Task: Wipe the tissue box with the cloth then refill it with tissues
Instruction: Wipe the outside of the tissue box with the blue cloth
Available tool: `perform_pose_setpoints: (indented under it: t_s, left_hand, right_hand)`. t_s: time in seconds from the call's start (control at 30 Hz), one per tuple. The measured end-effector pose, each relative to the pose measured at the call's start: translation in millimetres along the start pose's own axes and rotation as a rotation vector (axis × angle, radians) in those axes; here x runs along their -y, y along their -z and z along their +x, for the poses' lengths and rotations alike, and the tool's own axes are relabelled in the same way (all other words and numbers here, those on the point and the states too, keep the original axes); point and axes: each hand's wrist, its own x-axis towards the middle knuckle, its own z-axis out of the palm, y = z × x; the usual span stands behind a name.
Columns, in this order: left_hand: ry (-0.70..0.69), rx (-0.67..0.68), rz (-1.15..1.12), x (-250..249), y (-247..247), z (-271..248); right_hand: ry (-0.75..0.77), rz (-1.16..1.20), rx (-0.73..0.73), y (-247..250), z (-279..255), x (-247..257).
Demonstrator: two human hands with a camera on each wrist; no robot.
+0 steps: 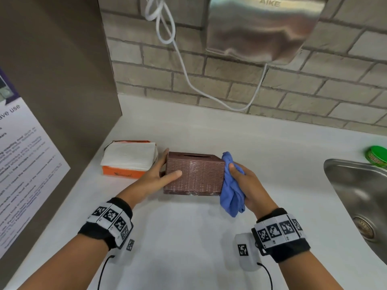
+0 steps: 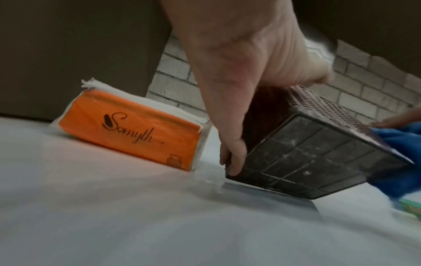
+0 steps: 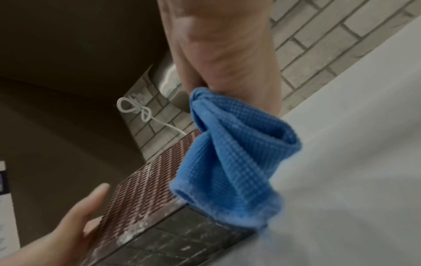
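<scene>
A brown woven-pattern tissue box (image 1: 194,176) sits mid-counter, its slot on top. In the left wrist view the tissue box (image 2: 318,156) is tipped so its dusty gridded underside shows. My left hand (image 1: 164,166) grips its left end, thumb on the front face and fingers (image 2: 232,158) curled round the lower edge. My right hand (image 1: 245,181) holds a bunched blue cloth (image 1: 232,195) against the box's right side; the cloth (image 3: 232,156) hangs over that corner. An orange pack of white tissues (image 1: 127,158) lies left of the box, open on top.
A steel sink (image 1: 356,185) is sunk into the white counter at the right, with a green-lidded container (image 1: 377,155) behind it. A hand dryer (image 1: 261,28) and its white cord (image 1: 184,70) hang on the brick wall. A brown partition (image 1: 52,80) with a poster stands at left.
</scene>
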Motion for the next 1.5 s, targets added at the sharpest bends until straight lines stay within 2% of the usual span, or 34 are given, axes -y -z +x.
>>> perform_pose_setpoints:
  t_s: [0.13,0.23,0.47,0.63,0.77,0.83,0.87,0.93,1.03,1.07,1.13,1.17,1.23,1.3,1.33,1.4,1.5]
  left_hand:
    - [-0.025,0.106,0.291,9,1,-7]
    - [-0.053,0.142,0.396,13,3,-10]
    - [-0.35,-0.035,0.416,22,1,-8]
    - [-0.497,-0.136,0.498,23,-3,-15]
    - [-0.48,-0.14,0.499,15,-5,-17]
    - [-0.474,-0.144,0.472,11,-4,-16]
    - [-0.47,-0.15,0.461,10,-3,-14]
    - [-0.463,-0.161,0.456,9,1,-10]
    - [-0.445,-0.164,0.451,7,4,-5]
    - [-0.442,-0.165,0.442,7,3,-3]
    - [-0.448,-0.162,0.4,7,0,1]
    - [-0.456,-0.157,0.364,6,-2,3]
    - [-0.486,-0.129,0.308,9,-1,6]
    - [-0.486,-0.117,0.297,12,-1,6]
    - [-0.477,-0.133,0.278,14,0,6]
    - [-0.418,-0.166,0.243,17,2,7]
    - [-0.315,-0.171,0.267,21,5,13]
  right_hand:
    - [0.011,-0.042,0.014,-1,0,5]
    - [-0.019,-0.055,-0.001,-2,1,10]
    - [0.026,-0.139,-0.032,-7,-5,6]
    - [0.21,-0.288,-0.15,-10,-17,14]
    - [0.518,-0.498,-0.125,-37,-31,28]
    - [0.666,-0.734,-0.058,-58,-25,22]
    - [0.687,-0.859,-0.036,-64,-19,17]
    - [0.662,-0.873,-0.016,-63,-7,15]
    - [0.593,-0.637,-0.049,-49,3,19]
    - [0.556,-0.639,-0.078,-50,3,21]
    - [0.528,-0.827,-0.131,-68,-4,26]
    - [0.538,-0.954,-0.097,-82,-11,26]
    - [0.536,-1.081,0.072,-110,-29,23]
    - [0.518,-1.071,0.177,-119,-37,18]
    - [0.538,-1.028,0.179,-114,-33,17]
    - [0.607,-0.981,0.075,-92,-18,14]
    - [0.553,-0.859,-0.142,-54,4,14]
